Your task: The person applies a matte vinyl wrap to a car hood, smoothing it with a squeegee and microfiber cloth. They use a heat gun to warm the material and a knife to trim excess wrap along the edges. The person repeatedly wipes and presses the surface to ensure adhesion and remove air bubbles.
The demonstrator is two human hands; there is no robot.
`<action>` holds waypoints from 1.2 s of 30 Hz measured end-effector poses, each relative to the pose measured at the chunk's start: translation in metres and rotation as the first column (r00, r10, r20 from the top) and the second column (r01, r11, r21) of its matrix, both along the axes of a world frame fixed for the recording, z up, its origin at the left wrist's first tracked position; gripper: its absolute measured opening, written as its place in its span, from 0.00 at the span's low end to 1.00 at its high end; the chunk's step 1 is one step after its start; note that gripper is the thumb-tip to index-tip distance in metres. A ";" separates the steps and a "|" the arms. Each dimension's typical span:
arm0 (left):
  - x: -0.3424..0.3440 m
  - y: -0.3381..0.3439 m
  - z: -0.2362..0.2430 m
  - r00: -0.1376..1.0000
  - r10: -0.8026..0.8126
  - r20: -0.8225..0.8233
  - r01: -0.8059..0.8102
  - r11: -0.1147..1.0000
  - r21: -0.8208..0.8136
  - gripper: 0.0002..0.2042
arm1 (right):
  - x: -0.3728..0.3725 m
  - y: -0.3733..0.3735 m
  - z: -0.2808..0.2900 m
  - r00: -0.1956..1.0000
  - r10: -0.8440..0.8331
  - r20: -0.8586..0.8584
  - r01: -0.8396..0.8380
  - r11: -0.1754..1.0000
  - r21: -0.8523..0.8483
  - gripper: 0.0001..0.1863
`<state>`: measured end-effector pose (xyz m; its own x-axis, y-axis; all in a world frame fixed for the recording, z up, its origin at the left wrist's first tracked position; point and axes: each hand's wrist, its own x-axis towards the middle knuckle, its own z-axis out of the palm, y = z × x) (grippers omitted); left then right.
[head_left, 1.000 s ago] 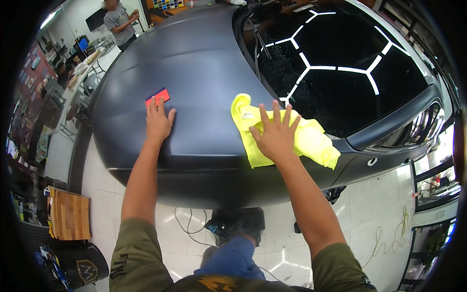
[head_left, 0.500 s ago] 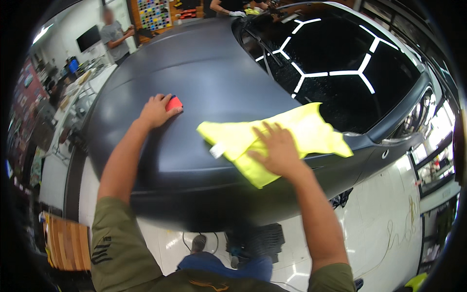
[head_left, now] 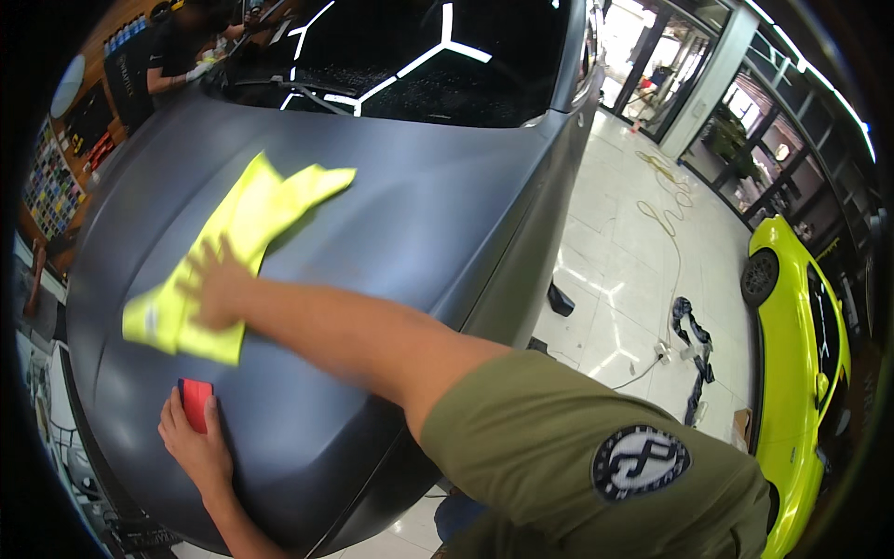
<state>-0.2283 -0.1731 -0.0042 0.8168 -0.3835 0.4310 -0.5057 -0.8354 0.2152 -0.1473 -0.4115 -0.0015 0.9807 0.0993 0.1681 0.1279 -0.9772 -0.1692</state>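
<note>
Under my right hand a bright yellow microfiber cloth lies crumpled across the matte dark grey car hood. The fingers of that hand are spread flat on the cloth, slightly blurred. Lower down, near the hood's front, my left hand is closed round a small red squeegee with a dark edge. Its palm side rests against the hood. The squeegee stays a short way from the cloth's lower corner.
The dark windshield with a wiper rises behind the hood. Another person with a gloved hand works at the car's far side. To the right stand a lime-yellow car, a loose cord and black strips on the tiled floor.
My view has swung to the right. My right hand has slid the cloth across the hood, away from the near fender. The left hand still grips the red squeegee.
</note>
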 end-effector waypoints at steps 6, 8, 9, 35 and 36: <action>0.006 0.022 0.006 0.998 0.062 0.014 -0.061 0.996 -0.069 0.31 | -0.115 -0.097 -0.004 0.982 -0.154 0.109 0.150 0.988 0.040 0.40; 0.006 0.022 0.009 0.994 0.107 0.005 -0.105 0.985 -0.140 0.31 | -0.166 -0.192 0.013 0.866 -0.497 -0.063 0.492 0.867 -0.080 0.40; 0.004 0.020 0.008 0.992 0.124 -0.012 -0.124 0.976 -0.177 0.31 | -0.199 -0.236 0.026 0.800 -0.597 -0.055 0.587 0.799 -0.130 0.41; -0.427 0.214 -0.111 0.607 -0.017 -0.795 -0.705 0.451 -0.548 0.28 | -0.292 -0.084 -0.036 0.721 -0.268 0.639 0.387 0.921 -0.050 0.28; -0.459 0.210 -0.136 0.498 0.018 -0.867 -0.720 0.565 -0.403 0.31 | -0.302 -0.051 -0.026 0.796 -0.215 0.566 0.298 0.953 -0.057 0.29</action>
